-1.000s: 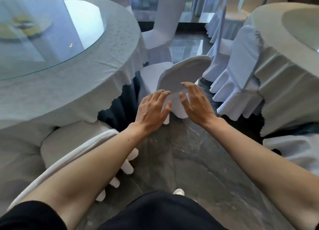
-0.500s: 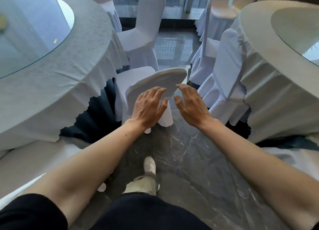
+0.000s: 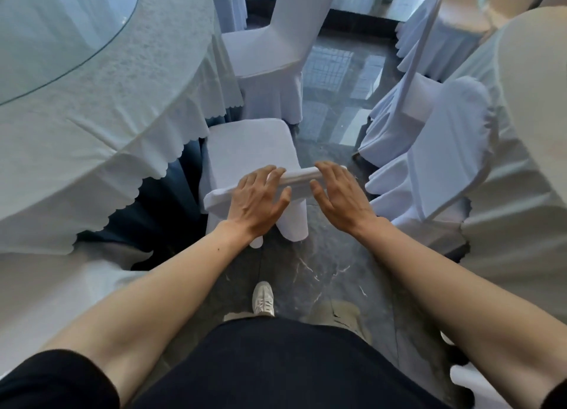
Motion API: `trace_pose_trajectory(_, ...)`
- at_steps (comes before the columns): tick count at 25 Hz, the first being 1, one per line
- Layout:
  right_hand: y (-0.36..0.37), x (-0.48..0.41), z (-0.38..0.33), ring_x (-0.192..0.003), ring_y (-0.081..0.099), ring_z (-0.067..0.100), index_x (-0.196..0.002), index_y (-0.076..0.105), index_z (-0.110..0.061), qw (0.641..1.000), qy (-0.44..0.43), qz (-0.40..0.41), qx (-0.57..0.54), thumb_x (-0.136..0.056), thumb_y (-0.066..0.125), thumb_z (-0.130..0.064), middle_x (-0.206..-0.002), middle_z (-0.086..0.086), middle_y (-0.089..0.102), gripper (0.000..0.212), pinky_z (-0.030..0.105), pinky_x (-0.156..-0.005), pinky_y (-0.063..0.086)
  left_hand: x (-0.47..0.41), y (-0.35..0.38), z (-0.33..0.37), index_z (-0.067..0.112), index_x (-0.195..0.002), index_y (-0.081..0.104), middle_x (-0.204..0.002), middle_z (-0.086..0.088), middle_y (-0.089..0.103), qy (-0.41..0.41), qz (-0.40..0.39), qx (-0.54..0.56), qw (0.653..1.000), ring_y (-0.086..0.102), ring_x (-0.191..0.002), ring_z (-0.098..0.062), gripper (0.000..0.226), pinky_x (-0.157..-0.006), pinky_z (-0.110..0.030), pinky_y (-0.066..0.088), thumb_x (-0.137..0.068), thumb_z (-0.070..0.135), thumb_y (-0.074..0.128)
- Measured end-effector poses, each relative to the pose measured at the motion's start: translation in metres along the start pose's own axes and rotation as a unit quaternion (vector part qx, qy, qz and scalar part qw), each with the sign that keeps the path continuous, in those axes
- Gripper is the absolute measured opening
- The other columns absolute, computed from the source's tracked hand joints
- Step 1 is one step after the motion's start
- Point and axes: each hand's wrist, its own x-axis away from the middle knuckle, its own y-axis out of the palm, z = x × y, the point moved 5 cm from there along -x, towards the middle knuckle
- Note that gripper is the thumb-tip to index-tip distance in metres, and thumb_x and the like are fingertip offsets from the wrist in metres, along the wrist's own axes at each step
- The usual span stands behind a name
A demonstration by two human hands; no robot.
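A chair in a white cover [image 3: 248,151] stands in front of me, its seat tucked towards the round table on the left. Both my hands are at the top edge of its backrest [image 3: 299,178]. My left hand [image 3: 257,200] lies on the left part of that edge, fingers stretched over it and thumb spread on the near side. My right hand [image 3: 340,194] touches the right end, fingers straight and reaching over the top. Neither hand plainly closes round the edge.
A round table with a pale cloth [image 3: 107,117] and a glass turntable [image 3: 46,25] fills the left. A second clothed table [image 3: 534,132] is on the right. More covered chairs [image 3: 270,56] [image 3: 445,138] flank a narrow aisle of dark marble floor [image 3: 325,270]. My white shoe [image 3: 263,298] is below.
I have stepped closer to the chair. Both hands moved forward from in front of the backrest onto its top edge, and the view now looks more steeply down.
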Motion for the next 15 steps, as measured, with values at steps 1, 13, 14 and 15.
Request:
trace_pose_trajectory(1,0.003,-0.006,0.008,-0.123,0.047,0.03,-0.136,0.043,-0.009,1.0,-0.007,-0.01,0.004,-0.097,0.026,-0.048,-0.138,0.014,0.049,0.058,0.046,-0.105,0.036,-0.005,0.004,0.001,0.016,-0.133,0.048,-0.133,-0.01,0.055,-0.002,0.002,-0.013,1.0,0.052,-0.117,-0.029,0.055,-0.101,-0.044,0.037,-0.094,0.049,0.029)
trace_pose_trajectory(13,0.042,-0.078,0.076,-0.105,0.059,0.032,-0.124,0.054,-0.01,0.963,-0.198,-0.18,-0.031,-0.102,0.029,-0.042,-0.115,0.014,0.064,0.047,0.042,-0.09,0.044,-0.04,0.039,0.002,0.02,-0.09,0.062,-0.08,-0.001,0.064,-0.196,0.014,-0.111,0.974,0.058,-0.074,-0.021,0.056,-0.074,-0.037,0.04,-0.096,0.056,0.02)
trace_pose_trajectory(14,0.044,-0.083,0.077,-0.099,0.06,0.032,-0.12,0.055,-0.011,0.96,-0.212,-0.18,-0.036,-0.103,0.028,-0.041,-0.11,0.013,0.066,0.044,0.042,-0.082,0.047,-0.041,0.04,0.003,0.02,-0.087,0.062,-0.078,0.0,0.063,-0.206,0.023,-0.118,0.971,0.057,-0.072,-0.021,0.056,-0.073,-0.037,0.04,-0.096,0.056,0.02)
trace_pose_trajectory(15,0.046,-0.088,0.078,-0.094,0.06,0.031,-0.115,0.056,-0.013,0.958,-0.219,-0.18,-0.037,-0.103,0.027,-0.042,-0.104,0.011,0.066,0.043,0.04,-0.074,0.047,-0.041,0.041,0.004,0.02,-0.084,0.062,-0.076,0.0,0.063,-0.215,0.029,-0.125,0.968,0.057,-0.07,-0.02,0.056,-0.073,-0.036,0.04,-0.097,0.055,0.02)
